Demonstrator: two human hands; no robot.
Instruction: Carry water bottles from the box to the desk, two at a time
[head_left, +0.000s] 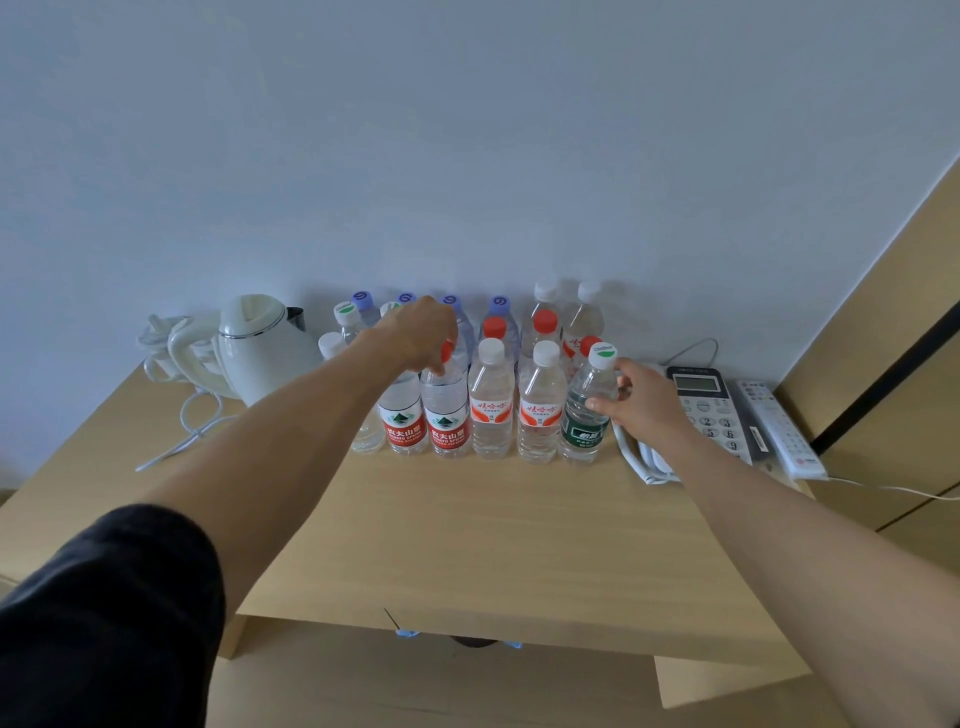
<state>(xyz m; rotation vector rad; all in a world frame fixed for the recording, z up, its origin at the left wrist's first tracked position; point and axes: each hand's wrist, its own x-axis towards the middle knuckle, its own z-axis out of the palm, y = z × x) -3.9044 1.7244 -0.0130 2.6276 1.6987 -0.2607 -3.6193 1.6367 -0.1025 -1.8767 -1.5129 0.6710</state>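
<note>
Desk (467, 545), back edge by wall: water bottles in approx 3 rows, upright, all holding clear water; rear rows partly hidden, count unclear; L hand (421, 332) grips red cap of red-label bottle (445, 410), front row, fingers hidden behind hand; R hand (641, 395) curled round green-label bottle (587, 410), front row R end; kettle (260, 348) back-L corner; phone (706, 410) and remote (779, 431) R edge; box (467, 675) below front edge, contents mostly cut off.

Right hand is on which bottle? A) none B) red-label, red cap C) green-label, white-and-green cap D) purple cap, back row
C: the right hand grips the green-label bottle at the right end of the front row on the desk.
</note>
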